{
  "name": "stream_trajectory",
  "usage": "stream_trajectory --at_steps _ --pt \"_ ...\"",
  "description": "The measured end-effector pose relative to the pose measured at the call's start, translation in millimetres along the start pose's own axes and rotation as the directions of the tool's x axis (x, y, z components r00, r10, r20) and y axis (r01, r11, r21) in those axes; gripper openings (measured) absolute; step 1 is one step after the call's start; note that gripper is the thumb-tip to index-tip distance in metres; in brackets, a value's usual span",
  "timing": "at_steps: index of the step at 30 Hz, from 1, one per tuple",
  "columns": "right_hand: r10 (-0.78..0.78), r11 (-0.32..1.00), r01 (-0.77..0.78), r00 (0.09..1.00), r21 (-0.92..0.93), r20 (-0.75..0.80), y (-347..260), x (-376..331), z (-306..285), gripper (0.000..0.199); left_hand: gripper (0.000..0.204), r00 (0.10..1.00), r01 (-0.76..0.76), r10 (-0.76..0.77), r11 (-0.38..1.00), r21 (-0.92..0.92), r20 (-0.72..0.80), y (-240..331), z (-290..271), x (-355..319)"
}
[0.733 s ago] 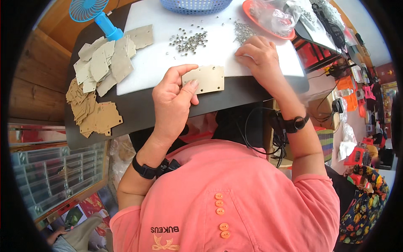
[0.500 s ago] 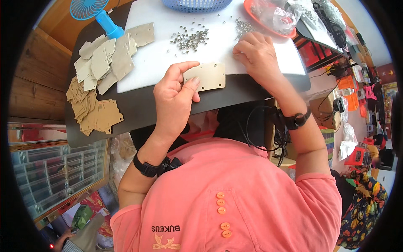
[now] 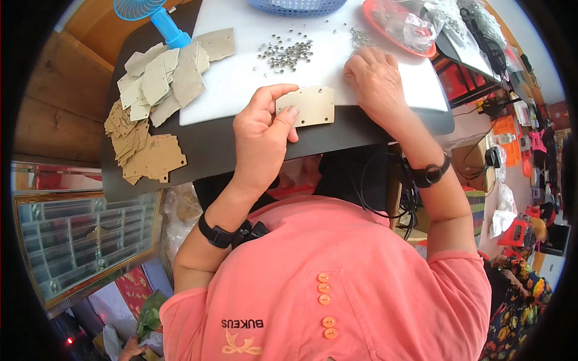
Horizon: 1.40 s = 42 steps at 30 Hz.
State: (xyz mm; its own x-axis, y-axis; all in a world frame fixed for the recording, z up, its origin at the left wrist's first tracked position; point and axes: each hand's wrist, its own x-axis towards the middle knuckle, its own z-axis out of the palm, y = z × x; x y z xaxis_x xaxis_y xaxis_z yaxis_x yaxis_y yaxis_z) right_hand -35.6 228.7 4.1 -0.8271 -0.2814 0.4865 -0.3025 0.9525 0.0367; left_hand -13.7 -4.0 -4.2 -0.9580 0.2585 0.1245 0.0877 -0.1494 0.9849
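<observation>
My left hand [image 3: 262, 132] pinches a flat cream panel [image 3: 316, 106] between thumb and fingers, above the near edge of the white board [image 3: 232, 93]. Small holes run along the panel's edges, and a little metal piece shows at its top edge. To the right, my right hand [image 3: 379, 81] is closed over the board, fingertips pressed together; whatever they hold is hidden. Beyond the panel lies a scattered heap of small round metal pieces [image 3: 286, 54]. A second heap of tiny silver parts [image 3: 361, 37] lies just past my right hand.
Stacked cream panels [image 3: 159, 78] and brown panels [image 3: 147, 153] lie on the dark table [image 3: 208, 141] at left. A blue fan [image 3: 168, 27] stands behind them. At the far side are a blue basket [image 3: 298, 6] and a red tray [image 3: 394, 39] holding plastic bags.
The whole view has shifted a little. My right hand has drawn slightly nearer, away from the tiny silver parts. My left hand keeps its grip on the panel.
</observation>
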Motion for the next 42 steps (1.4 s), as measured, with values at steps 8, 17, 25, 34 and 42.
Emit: stream_trajectory --at_steps 8,17,25,34,42 --pt "0.044 0.986 -0.054 0.997 0.159 0.062 -1.0 7.3 -9.5 0.004 0.029 1.000 -0.004 0.004 1.000 0.010 -0.006 -2.2 -0.6 1.0" --pt "0.016 0.990 -0.018 1.000 0.141 0.011 -5.7 5.2 -5.3 0.007 0.029 1.000 0.013 -0.013 1.000 0.018 -0.003 -0.9 0.8 3.9" --pt "0.106 0.967 -0.093 0.994 0.239 -0.041 10.4 0.9 -14.7 0.014 0.029 0.999 0.033 -0.033 0.999 0.036 -0.008 0.5 -0.9 1.6" --pt "0.048 0.983 -0.049 0.999 0.175 0.008 -1.4 4.3 -10.9 0.006 0.029 1.000 0.009 -0.010 0.999 0.032 0.007 -0.6 -0.2 2.4" --pt "0.002 0.998 -0.011 0.991 0.063 0.133 4.9 18.6 -10.8 0.003 0.029 1.000 0.028 -0.027 0.999 0.017 -0.008 -0.1 0.4 0.9"
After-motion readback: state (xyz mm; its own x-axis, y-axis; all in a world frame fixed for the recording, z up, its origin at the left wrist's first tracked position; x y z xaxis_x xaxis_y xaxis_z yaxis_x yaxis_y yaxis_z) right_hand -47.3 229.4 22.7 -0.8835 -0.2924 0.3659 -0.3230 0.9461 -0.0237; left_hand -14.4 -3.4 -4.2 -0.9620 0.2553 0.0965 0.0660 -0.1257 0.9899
